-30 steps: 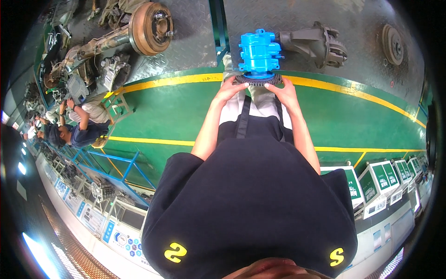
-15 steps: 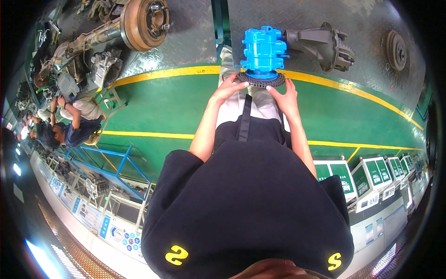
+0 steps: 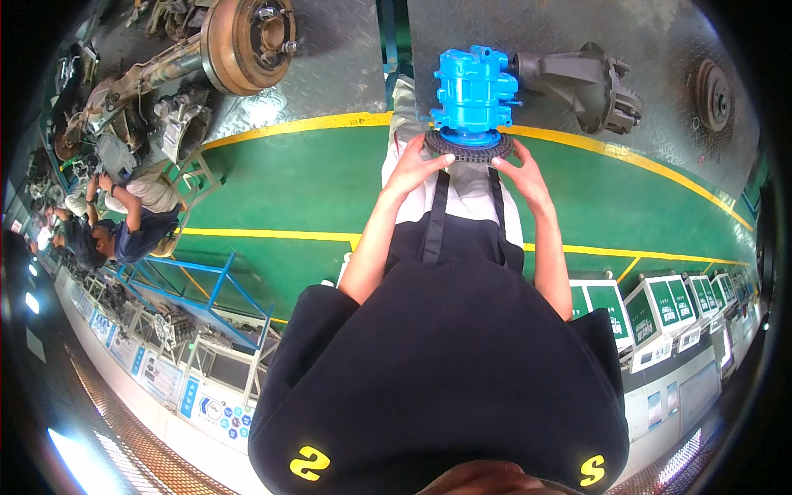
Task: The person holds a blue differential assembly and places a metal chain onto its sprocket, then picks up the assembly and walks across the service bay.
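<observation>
Head view shows the blue machine part (image 3: 476, 92) and the black wheel (image 3: 470, 154) at its near end, by the table's (image 3: 652, 41) near edge, a bit more right than a second ago. The grey metal part (image 3: 577, 87) shifted too, so maybe only the view moved. The left hand (image 3: 417, 171) and right hand (image 3: 525, 175) still have their fingers wide round the wheel's sides, seemingly keeping it steady.

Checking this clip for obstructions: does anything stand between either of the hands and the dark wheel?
Nothing visible does. The left hand and right hand touch opposite sides of the dark wheel; the blue casing sits beyond it, not in between.
</observation>
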A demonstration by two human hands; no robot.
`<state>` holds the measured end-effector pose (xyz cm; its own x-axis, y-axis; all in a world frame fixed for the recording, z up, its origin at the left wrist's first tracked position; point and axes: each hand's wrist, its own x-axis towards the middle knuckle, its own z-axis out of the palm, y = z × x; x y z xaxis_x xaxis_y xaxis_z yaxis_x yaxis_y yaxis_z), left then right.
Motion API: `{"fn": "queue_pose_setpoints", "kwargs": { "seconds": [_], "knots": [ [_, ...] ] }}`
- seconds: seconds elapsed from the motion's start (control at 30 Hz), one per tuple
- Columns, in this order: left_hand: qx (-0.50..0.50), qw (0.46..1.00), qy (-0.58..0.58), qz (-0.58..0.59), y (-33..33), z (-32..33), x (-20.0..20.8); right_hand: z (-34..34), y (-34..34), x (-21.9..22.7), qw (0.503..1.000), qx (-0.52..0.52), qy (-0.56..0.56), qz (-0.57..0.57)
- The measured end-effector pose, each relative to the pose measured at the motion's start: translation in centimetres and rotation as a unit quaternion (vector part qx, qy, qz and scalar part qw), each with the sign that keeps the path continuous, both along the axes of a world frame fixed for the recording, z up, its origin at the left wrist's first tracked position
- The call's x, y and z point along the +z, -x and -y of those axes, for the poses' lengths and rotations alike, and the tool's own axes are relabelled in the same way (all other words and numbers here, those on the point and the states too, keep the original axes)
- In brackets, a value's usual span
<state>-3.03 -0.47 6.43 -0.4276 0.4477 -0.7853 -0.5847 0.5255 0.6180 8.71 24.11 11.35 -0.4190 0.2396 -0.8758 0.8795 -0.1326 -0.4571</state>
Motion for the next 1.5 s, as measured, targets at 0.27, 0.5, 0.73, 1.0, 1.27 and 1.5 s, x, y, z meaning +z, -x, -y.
{"fn": "queue_pose_setpoints", "kwargs": {
  "seconds": [0.27,0.5,0.73,1.0,1.27,1.5],
  "knots": [
    [0.005,0.998,-0.053,0.044,2.0,-0.5,1.6,0.7,-0.3,-0.2,0.991,0.075,-0.109,0.0],
    [-0.008,0.996,-0.064,0.069,2.4,0.1,0.6,1.6,0.4,1.0,0.98,0.113,-0.162,0.022],
    [-0.003,0.993,-0.073,0.088,2.6,0.1,0.6,1.3,0.2,0.6,0.978,0.125,-0.168,0.02],
    [0.013,0.997,-0.053,0.058,1.5,-0.7,1.1,-0.4,-0.3,-0.9,0.992,0.075,-0.101,-0.009],
    [-0.024,0.999,0.012,0.021,0.6,-0.8,0.8,-1.4,-0.3,-1.1,0.999,0.021,-0.025,-0.018],
    [-0.007,1.0,0.017,-0.014,0.5,-1.2,1.9,-1.8,-0.5,-1.8,0.999,0.003,0.0,-0.034]
  ]
}}
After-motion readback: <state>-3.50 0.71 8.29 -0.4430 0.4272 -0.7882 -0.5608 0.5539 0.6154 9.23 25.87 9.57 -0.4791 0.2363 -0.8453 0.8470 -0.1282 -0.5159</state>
